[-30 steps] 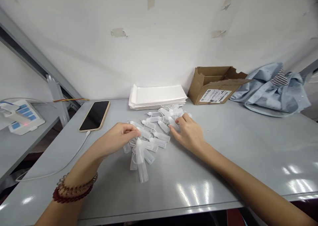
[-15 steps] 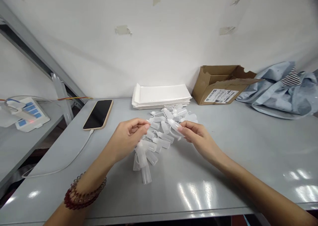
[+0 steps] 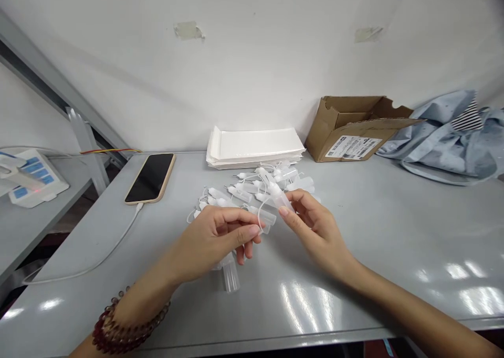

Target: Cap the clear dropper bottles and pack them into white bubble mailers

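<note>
Needle-tip squeeze bottle (image 3: 280, 196): was held tilted above the right part of the pile, cap end toward the wall. Right hand (image 3: 321, 227): was partly curled, with thumb and fingers closed on the translucent body. Left hand (image 3: 226, 234): was loosely curled, with thumb and index finger pinched on the thin white strap (image 3: 259, 211) looping from the bottle. Below and around: lay similar bottles (image 3: 240, 193), heaped on the gray tabletop (image 3: 197, 321). Behind: lay a stack of flat white packaging (image 3: 258, 144), left of an open cardboard box (image 3: 354, 137) and pale blue fabric (image 3: 441, 143). Left of the heap: lay a smartphone (image 3: 150, 178), plugged into a white cable (image 3: 114, 253).
</note>
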Action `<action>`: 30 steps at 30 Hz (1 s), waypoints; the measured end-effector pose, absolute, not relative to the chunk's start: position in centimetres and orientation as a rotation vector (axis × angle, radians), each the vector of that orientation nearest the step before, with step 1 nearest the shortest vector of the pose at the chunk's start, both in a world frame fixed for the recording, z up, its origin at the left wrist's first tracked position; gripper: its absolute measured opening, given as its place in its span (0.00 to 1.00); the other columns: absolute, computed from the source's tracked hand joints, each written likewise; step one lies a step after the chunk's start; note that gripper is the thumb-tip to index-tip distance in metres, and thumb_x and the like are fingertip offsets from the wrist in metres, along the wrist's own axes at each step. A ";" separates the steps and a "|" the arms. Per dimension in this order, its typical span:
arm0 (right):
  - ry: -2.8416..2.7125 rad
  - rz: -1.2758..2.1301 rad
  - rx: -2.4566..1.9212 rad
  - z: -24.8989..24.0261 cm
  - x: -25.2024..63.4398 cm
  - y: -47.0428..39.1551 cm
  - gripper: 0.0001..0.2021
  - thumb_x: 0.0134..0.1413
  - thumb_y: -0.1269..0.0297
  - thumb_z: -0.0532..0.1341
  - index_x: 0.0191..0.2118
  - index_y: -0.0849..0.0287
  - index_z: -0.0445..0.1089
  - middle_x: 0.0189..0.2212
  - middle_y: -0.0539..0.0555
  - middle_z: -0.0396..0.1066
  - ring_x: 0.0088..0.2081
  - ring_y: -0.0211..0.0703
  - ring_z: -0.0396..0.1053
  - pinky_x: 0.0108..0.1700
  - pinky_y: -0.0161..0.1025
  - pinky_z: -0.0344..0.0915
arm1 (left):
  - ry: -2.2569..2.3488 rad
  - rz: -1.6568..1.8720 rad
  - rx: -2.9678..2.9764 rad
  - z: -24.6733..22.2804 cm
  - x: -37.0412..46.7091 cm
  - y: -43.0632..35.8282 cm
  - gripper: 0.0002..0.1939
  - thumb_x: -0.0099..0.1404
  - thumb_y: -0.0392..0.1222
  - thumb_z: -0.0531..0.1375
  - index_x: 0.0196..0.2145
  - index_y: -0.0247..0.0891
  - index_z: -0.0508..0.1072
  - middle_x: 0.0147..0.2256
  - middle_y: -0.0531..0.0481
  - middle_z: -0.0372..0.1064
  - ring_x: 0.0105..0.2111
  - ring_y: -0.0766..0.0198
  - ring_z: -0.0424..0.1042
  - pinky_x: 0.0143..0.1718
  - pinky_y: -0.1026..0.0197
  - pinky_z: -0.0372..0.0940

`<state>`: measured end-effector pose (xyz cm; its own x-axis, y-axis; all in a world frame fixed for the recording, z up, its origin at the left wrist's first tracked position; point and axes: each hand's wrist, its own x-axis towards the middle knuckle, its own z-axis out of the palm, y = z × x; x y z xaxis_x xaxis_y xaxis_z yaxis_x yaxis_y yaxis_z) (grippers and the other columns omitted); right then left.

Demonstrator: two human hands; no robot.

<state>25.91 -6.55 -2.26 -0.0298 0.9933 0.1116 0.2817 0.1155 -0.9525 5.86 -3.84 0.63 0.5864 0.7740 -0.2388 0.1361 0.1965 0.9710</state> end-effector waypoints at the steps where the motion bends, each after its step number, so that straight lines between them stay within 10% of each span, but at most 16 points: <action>1: -1.476 0.977 -1.322 -2.3 25.9 -6.6 0.10 0.58 0.53 0.57 0.37 0.55 0.64 0.32 0.51 0.66 0.35 0.41 0.65 0.37 0.40 0.62 | 0.877 0.545 1.320 0.7 5.9 -3.9 0.07 0.63 0.42 0.61 0.35 0.38 0.78 0.27 0.53 0.72 0.23 0.71 0.69 0.23 0.70 0.67; 16: -1.422 0.970 -1.349 -2.4 25.9 -6.7 0.11 0.56 0.53 0.59 0.40 0.54 0.64 0.34 0.51 0.66 0.34 0.40 0.65 0.33 0.38 0.61 | 1.028 0.564 1.378 1.2 6.3 -4.2 0.07 0.58 0.43 0.64 0.27 0.37 0.73 0.22 0.56 0.68 0.22 0.72 0.67 0.24 0.70 0.67; 30: -1.396 0.953 -1.313 -2.4 25.8 -6.9 0.11 0.56 0.54 0.60 0.39 0.54 0.63 0.31 0.49 0.63 0.31 0.37 0.62 0.26 0.34 0.58 | 1.083 0.516 1.427 0.7 6.8 -4.2 0.13 0.60 0.44 0.61 0.42 0.37 0.71 0.26 0.55 0.70 0.24 0.68 0.69 0.29 0.63 0.68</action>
<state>25.75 -6.87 -2.37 0.0398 0.9908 0.1291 0.2407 0.1159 -0.9637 6.78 -4.24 0.72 0.4660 0.8382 -0.2833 0.3086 0.1462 0.9399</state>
